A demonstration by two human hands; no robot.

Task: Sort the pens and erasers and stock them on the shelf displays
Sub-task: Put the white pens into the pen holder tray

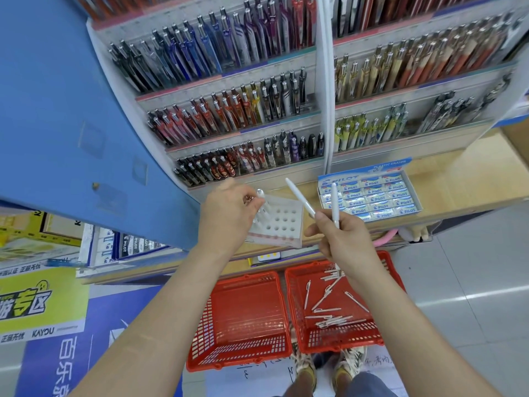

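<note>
My left hand [229,216] pinches the top of a white pen [261,196] that stands in a hole of the clear pen holder [282,222] on the wooden shelf. My right hand [342,239] grips two white pens [300,197], both pointing up and away, just right of the holder. A box of Pilot erasers [372,196] sits on the shelf to the right. Below, the right red basket [300,310] holds several loose white pens [329,310]; the left red basket [243,325] looks bare inside.
Tiered racks of packed pens [229,110] rise behind the shelf. A blue panel [71,110] stands at the left, with boxed goods below it. Both baskets rest on the floor in front of my shoes [326,365]. Grey floor lies to the right.
</note>
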